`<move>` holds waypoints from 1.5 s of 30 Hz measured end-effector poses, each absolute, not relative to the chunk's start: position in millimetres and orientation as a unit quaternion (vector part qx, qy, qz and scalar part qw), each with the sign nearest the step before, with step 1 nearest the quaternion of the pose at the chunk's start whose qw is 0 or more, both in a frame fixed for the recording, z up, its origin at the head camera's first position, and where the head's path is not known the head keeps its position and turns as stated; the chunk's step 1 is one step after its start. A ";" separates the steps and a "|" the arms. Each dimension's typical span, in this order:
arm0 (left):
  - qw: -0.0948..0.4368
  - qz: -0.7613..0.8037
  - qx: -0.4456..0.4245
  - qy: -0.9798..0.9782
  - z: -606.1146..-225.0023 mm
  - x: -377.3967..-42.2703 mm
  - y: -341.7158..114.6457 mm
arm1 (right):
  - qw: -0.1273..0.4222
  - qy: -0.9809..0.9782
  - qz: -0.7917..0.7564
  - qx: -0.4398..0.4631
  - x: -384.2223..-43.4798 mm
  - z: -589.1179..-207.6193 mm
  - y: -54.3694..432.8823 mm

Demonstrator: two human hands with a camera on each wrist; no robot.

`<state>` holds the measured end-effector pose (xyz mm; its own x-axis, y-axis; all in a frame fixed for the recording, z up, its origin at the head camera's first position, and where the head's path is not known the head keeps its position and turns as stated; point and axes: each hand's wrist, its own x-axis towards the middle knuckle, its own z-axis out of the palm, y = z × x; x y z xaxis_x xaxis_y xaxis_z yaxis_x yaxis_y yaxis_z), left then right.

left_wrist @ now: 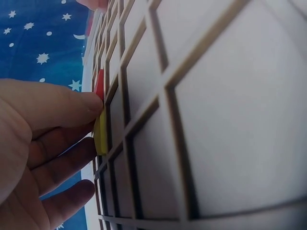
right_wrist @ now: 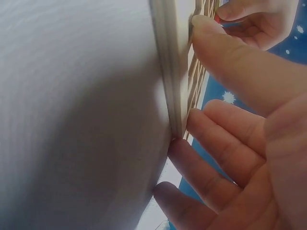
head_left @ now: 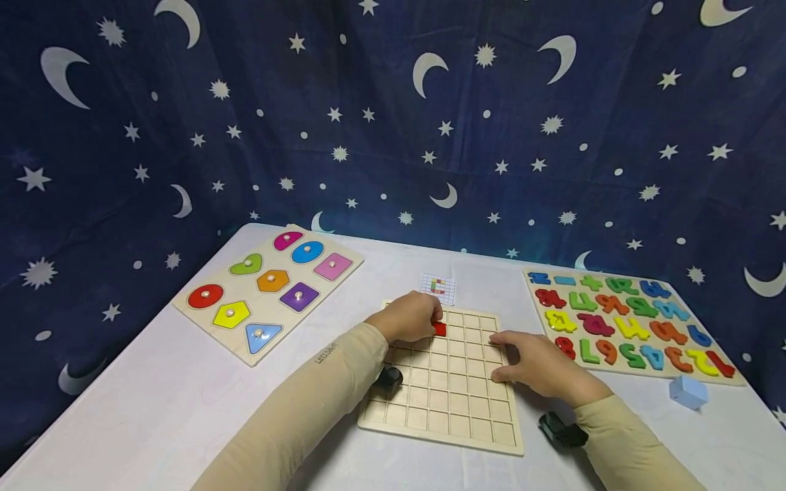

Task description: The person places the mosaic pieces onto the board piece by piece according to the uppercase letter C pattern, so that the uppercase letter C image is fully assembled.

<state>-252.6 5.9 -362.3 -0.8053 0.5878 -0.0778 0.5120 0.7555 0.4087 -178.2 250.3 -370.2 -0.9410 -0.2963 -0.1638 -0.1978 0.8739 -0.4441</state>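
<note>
My left hand (head_left: pixel 410 317) reaches over the far left part of a wooden grid board (head_left: pixel 441 433). Its thumb and fingers pinch a yellow tile (left_wrist: pixel 101 136), low against the grid in the left wrist view. Beside the fingertips lies a red tile (head_left: pixel 439 329), with the yellow one hidden under the hand in the head view. My right hand (head_left: pixel 540 365) rests at the board's right edge with fingers spread and relaxed. In the right wrist view its thumb (right_wrist: pixel 211 36) lies over the board's top and its other fingertips reach the edge.
A small card (head_left: pixel 438 289) with a coloured grid pattern lies beyond the board. On the left is a knobbed shape puzzle (head_left: pixel 307 286); on the right, a number puzzle (head_left: pixel 586 327) with a light-blue block (head_left: pixel 688 393) near its front edge. A starry curtain (head_left: pixel 393 123) hangs behind.
</note>
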 end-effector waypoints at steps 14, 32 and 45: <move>0.100 0.176 0.290 0.935 -360.3 -251.2 6.4 | 0.106 0.963 -0.204 -0.140 -179.9 -369.3 250.2; 0.113 0.216 0.288 0.926 -358.8 -254.5 -3.4 | 0.108 0.963 -0.207 -0.136 -177.6 -369.7 250.5; 0.120 0.246 0.245 0.930 -348.6 -255.3 -45.7 | 0.108 0.962 -0.211 -0.135 -177.0 -371.0 250.5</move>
<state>-255.3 -45.7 -348.6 -0.8506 0.5156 -0.1030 0.3974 0.7587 0.5163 -177.0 250.5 -371.0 -0.9400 -0.3057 -0.1514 -0.2144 0.8745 -0.4350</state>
